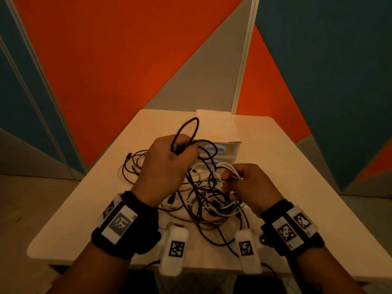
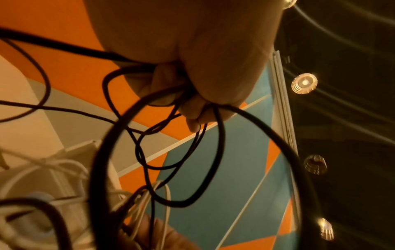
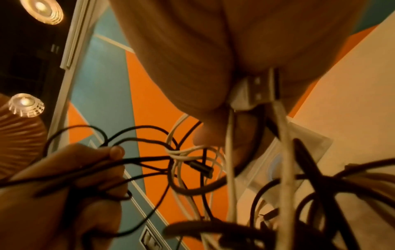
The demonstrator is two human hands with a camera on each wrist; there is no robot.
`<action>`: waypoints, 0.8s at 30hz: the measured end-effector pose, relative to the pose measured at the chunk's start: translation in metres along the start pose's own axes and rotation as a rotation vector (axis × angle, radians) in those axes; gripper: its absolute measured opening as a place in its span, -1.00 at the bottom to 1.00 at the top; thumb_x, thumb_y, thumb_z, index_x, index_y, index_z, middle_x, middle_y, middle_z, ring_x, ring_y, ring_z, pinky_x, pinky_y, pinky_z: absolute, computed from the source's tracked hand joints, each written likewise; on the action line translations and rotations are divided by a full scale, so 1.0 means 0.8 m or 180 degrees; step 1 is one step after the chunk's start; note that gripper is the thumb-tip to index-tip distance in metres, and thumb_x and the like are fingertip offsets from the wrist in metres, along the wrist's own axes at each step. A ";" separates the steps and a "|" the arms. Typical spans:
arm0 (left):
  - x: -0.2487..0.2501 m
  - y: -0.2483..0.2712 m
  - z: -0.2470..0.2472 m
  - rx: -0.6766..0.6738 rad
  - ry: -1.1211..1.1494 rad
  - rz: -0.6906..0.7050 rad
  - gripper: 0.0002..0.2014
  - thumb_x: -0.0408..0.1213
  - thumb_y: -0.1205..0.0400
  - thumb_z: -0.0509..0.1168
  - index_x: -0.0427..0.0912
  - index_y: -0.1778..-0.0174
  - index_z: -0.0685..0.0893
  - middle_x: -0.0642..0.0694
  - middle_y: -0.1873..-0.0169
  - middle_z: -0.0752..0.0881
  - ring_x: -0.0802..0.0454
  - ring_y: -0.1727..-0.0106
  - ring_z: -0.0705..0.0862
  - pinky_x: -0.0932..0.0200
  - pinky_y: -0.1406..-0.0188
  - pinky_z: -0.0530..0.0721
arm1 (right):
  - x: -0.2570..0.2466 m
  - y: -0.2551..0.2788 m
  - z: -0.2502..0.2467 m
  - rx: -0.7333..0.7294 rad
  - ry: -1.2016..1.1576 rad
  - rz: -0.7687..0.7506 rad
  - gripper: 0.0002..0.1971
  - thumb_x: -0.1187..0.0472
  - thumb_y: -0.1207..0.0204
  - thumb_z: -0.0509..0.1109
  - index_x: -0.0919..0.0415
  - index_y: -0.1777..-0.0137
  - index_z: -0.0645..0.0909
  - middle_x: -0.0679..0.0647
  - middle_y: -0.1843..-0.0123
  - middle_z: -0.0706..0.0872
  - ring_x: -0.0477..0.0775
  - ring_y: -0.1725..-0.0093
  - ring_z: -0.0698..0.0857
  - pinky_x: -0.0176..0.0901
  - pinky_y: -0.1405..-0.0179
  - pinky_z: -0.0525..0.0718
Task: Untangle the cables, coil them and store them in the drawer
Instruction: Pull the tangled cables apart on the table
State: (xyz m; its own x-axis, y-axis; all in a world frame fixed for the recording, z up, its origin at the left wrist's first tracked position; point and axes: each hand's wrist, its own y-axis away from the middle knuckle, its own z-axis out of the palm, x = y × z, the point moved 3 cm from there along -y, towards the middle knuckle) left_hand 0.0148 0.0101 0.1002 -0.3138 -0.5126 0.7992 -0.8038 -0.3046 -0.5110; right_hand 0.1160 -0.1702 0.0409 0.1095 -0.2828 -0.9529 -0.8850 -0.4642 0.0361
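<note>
The left hand (image 1: 167, 166) grips loops of black cable (image 1: 186, 132); the right hand (image 1: 246, 183) pinches white cable (image 1: 231, 171) and, it seems, a plug; the tangle (image 1: 203, 200) hangs between them over the table (image 1: 275, 166), sprawling with no single axis; pulling apart could, I judge, tighten knots or drag strands off the edge; the drawer (image 1: 222, 153) stands behind.

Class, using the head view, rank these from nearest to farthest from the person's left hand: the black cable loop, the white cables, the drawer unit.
1. Black cable loop: gripped in the left hand, rising above it.
2. White cables: to the right, pinched by the right hand.
3. Drawer unit: behind both hands, at the table's far edge.
</note>
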 end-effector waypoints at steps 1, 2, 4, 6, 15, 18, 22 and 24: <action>0.000 -0.001 0.000 0.0025 0.0033 -0.0015 -0.73 -0.27 -0.75 0.34 -0.40 0.17 0.75 -0.48 0.32 0.60 -0.34 0.32 0.51 0.12 0.35 0.45 | -0.002 0.000 -0.001 -0.0042 -0.0057 0.0028 -0.77 0.60 -0.51 0.33 0.30 0.19 0.69 0.21 0.35 0.70 0.03 0.45 0.70 -0.25 0.56 0.57; -0.002 -0.001 -0.002 0.0035 0.0025 -0.0044 -0.73 -0.28 -0.75 0.34 -0.39 0.17 0.75 -0.45 0.34 0.58 -0.28 0.38 0.48 0.12 0.35 0.44 | -0.003 0.000 -0.003 -0.0082 -0.0183 0.0090 -0.79 0.61 -0.52 0.34 0.32 0.16 0.69 0.23 0.34 0.70 -0.01 0.47 0.70 -0.29 0.61 0.53; -0.005 0.000 -0.003 -0.0005 -0.0113 -0.0053 -0.77 -0.28 -0.75 0.34 -0.24 0.20 0.77 -0.26 0.45 0.56 -0.03 0.49 0.42 0.22 0.42 0.36 | -0.006 0.002 -0.008 -0.0220 -0.0632 0.0332 -0.87 0.59 -0.53 0.39 0.42 0.02 0.69 0.31 0.28 0.72 -0.02 0.45 0.72 -0.33 0.65 0.51; -0.001 0.004 0.002 -0.0131 -0.0247 0.0016 -0.72 -0.30 -0.76 0.35 0.12 0.22 0.77 -0.01 0.47 0.62 0.13 0.49 0.47 0.36 0.46 0.36 | -0.005 0.005 -0.006 -0.0377 -0.1135 0.0669 -0.83 0.47 -0.55 0.47 0.44 -0.13 0.68 0.32 0.12 0.76 0.11 0.22 0.81 -0.28 0.51 0.67; 0.013 0.013 0.021 -0.0468 -0.0361 0.0204 -0.55 -0.38 -0.78 0.32 0.33 0.27 0.62 0.40 0.55 0.59 0.31 0.51 0.50 0.47 0.44 0.36 | 0.010 0.010 0.025 -0.0157 -0.2869 0.1081 -0.76 0.52 -0.63 0.31 0.61 -0.25 0.61 0.43 -0.13 0.76 0.25 -0.01 0.81 -0.11 0.15 0.86; -0.002 0.016 0.022 -0.0528 -0.0578 0.0030 -0.62 -0.21 -0.79 0.33 0.34 0.31 0.64 0.24 0.55 0.58 0.14 0.53 0.42 0.23 0.46 0.36 | 0.020 0.005 0.020 0.0065 -0.3192 0.1283 -0.77 0.54 -0.62 0.32 0.54 -0.26 0.60 0.37 -0.11 0.74 0.15 0.09 0.83 -0.20 0.33 0.84; -0.023 0.018 0.022 -0.0488 -0.0904 -0.0149 -0.76 -0.14 -0.77 0.34 0.07 0.25 0.66 0.07 0.50 0.56 0.07 0.43 0.51 0.06 0.40 0.41 | 0.026 0.001 0.016 0.0131 -0.3069 0.1571 -0.94 0.43 -0.64 0.35 0.43 -0.02 0.65 0.25 0.21 0.71 -0.02 0.47 0.68 -0.29 0.50 0.75; -0.025 0.018 0.021 -0.0534 -0.0761 -0.0284 -0.70 -0.17 -0.71 0.37 0.02 0.36 0.57 0.06 0.55 0.48 0.06 0.49 0.44 0.04 0.38 0.41 | 0.028 0.000 0.016 0.0165 -0.2833 0.1442 -0.91 0.44 -0.64 0.35 0.43 0.05 0.67 0.22 0.25 0.69 -0.03 0.47 0.63 -0.32 0.52 0.71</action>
State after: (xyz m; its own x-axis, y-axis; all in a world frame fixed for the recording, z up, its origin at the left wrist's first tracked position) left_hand 0.0181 0.0023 0.0712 -0.1264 -0.6703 0.7312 -0.9014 -0.2302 -0.3668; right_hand 0.1130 -0.1659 0.0158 -0.6030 0.3174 -0.7319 -0.7804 -0.4249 0.4587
